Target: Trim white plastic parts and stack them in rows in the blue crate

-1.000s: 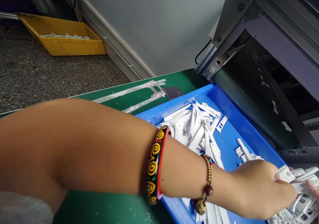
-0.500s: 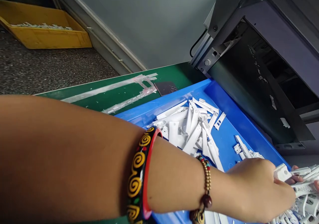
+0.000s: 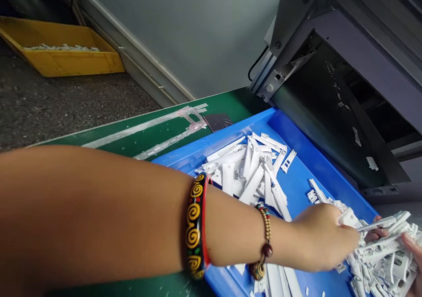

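Observation:
My left hand (image 3: 325,237), reaching in from the left with a patterned bangle (image 3: 196,226) and a beaded bracelet (image 3: 265,240) on the arm, is closed on a small white plastic part (image 3: 348,218). Just beyond it, at the right edge, my right hand (image 3: 411,246) is partly in view. Its fingers curl around a loose bunch of white plastic parts (image 3: 379,246). Both hands are over the right side of a blue tray (image 3: 296,180). In that tray lies a heap of long white plastic pieces (image 3: 252,169), and smaller ones gather near my hands.
Behind the tray stands a dark machine with a black conveyor belt (image 3: 316,116) carrying a few white pieces. The green tabletop (image 3: 148,132) bears strips of tape and a dark flat plate (image 3: 217,122). On the floor at far left is a yellow bin (image 3: 82,64) with scraps inside.
My left hand has drawn left, away from the right hand, with the white plastic part in its fingers. More of the right hand's bunch shows. The view has shifted slightly.

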A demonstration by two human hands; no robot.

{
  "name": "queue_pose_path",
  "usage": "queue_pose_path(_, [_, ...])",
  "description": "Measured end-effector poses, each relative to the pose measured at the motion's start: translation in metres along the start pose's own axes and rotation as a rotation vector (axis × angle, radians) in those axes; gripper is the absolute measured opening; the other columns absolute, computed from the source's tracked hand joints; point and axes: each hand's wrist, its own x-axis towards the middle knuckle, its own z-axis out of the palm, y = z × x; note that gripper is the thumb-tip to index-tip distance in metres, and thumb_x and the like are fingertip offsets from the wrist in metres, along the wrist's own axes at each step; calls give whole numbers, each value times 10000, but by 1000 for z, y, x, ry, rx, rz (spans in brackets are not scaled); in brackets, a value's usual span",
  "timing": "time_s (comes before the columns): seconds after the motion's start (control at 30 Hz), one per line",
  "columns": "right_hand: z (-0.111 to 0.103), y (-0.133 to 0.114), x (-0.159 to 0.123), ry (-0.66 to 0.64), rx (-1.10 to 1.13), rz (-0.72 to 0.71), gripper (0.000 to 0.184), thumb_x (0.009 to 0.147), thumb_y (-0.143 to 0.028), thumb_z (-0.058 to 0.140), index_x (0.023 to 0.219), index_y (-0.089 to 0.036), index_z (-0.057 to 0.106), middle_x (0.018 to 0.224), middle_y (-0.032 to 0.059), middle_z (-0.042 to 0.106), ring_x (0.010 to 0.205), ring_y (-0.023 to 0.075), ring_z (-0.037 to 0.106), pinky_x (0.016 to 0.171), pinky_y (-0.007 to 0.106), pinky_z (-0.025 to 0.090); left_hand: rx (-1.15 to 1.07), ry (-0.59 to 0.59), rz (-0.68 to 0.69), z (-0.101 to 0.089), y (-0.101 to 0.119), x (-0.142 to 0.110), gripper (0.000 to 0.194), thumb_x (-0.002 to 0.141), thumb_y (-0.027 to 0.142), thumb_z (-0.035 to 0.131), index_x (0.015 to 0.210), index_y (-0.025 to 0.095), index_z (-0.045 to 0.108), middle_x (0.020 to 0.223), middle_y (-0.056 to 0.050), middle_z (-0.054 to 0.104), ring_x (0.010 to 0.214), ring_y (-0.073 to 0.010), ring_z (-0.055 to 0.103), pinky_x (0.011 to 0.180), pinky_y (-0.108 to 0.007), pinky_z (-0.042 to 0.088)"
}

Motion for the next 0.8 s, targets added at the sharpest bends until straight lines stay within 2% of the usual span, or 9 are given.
queue_pose_path(0.1, [14,-4,-11,93,134,39,363,621,-439,766,965,-326,740,872,75,696,720,272,728,545,343,623,-123,73,-49,3,-1,5,53,771,189,513,794,200,467,628,57,451,456,-79,379,431,-213,337])
queue_pose_path(0.13, [19,-5,-14,81,176,51,371,613,-394,786,968,-294,742,868,76,710,706,270,728,538,332,621,-160,101,-64,5,-1,5,38,787,166,483,807,195,471,624,65,437,445,-66,351,427,-200,322])
queue_pose_path(0.23, [29,-6,-13,-23,320,38,376,614,-300,807,975,-226,732,815,61,735,678,256,728,542,301,612,-233,171,-87,11,-2,3,96,821,136,410,839,188,489,597,83,409,409,-48,288,412,-179,266])
queue_pose_path(0.3, [31,-7,-5,-125,390,-6,378,652,-279,793,1011,-181,723,819,64,747,708,249,733,591,295,617,-236,187,-67,15,-4,1,102,817,164,424,864,187,512,585,86,410,398,-47,276,413,-184,260])
queue_pose_path(0.37, [30,-8,4,-190,445,-70,317,681,-268,780,971,-157,721,807,56,748,705,228,728,623,290,617,-210,150,-14,16,-7,1,104,807,237,504,889,183,540,600,74,448,415,-53,319,438,-203,306])
queue_pose_path(0.53, [25,-14,11,-326,534,-104,220,706,-266,777,890,-160,720,745,27,736,659,183,702,636,278,605,-101,86,99,17,-11,6,344,769,429,688,948,151,591,666,33,533,505,-80,446,500,-242,368])
queue_pose_path(0.67, [24,-18,1,-421,514,-89,225,699,-303,799,859,-165,722,739,27,737,647,173,694,633,270,594,-48,43,100,16,-10,13,402,756,494,723,926,155,591,644,48,512,479,-62,377,471,-235,334])
queue_pose_path(0.8, [26,-18,-3,-483,546,-42,253,696,-318,802,875,-154,729,758,40,737,678,184,702,656,284,597,-40,31,57,12,-12,15,424,749,513,734,925,157,586,614,63,477,450,-38,297,422,-204,180])
